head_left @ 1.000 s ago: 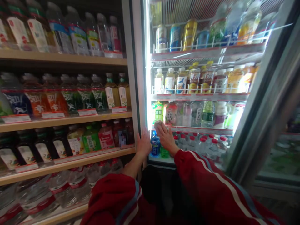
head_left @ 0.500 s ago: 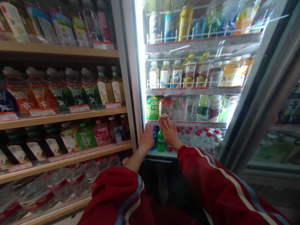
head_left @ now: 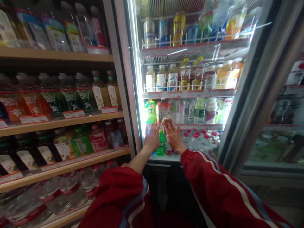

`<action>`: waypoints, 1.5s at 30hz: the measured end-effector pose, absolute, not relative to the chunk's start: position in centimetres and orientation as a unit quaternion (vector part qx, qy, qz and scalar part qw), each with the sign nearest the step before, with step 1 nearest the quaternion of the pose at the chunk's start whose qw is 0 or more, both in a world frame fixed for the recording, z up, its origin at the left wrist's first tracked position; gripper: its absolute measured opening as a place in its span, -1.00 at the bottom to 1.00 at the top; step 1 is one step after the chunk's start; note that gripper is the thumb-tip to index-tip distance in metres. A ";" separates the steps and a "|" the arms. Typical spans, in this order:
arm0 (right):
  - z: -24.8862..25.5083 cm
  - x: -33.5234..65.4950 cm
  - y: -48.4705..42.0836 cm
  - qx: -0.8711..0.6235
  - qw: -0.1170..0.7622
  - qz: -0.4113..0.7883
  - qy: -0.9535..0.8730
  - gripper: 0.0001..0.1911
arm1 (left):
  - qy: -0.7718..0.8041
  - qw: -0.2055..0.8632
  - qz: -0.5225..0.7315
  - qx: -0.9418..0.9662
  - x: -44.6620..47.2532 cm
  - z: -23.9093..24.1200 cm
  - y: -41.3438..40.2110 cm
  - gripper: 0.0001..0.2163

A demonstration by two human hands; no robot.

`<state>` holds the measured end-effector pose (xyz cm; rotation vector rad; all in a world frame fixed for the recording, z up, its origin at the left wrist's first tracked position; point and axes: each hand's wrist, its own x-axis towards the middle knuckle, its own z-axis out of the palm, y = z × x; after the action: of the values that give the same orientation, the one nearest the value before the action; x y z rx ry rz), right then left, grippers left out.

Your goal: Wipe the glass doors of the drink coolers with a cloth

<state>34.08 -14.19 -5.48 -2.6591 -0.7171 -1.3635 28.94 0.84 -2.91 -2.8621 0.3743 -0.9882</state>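
Note:
My right hand presses a crumpled pale cloth with its fingertips, level with the shelf edge of the lit drinks cooler. The cloth partly covers the foot of a red-labelled bottle. To its left, my left hand is raised with its fingers spread and holds nothing. It is nearest to a green-labelled bottle above and a green bottle beside it. Faint streaks of reflection suggest glass in front of the shelves; whether the palms touch it I cannot tell.
Wooden shelves of bottled drinks stand to the left. A metal post separates them from the cooler. Cans and bottles fill the cooler's upper racks, and red-capped water bottles stand low down. A dark door frame slants at the right.
My view has turned slightly right, so the shelves sit further left. Against the shelves, both hands have shifted a little to the right, the cloth still under the right one.

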 end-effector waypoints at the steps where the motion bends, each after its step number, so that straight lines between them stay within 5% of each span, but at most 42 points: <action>1: -5.9 34.0 -14.4 -0.864 0.030 -0.444 -0.236 -0.34 | 0.128 0.045 -0.326 -0.936 29.0 -2.8 0.6 -0.41; 45: -7.0 34.4 -22.1 -0.856 0.028 -0.493 -0.154 -0.42 | 0.199 0.069 -0.322 -0.923 30.2 -2.5 -5.5 -0.43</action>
<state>34.37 -22.12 -6.98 -2.6418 -0.4753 -1.5209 30.16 -5.55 -2.48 -2.7790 0.5994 -0.9693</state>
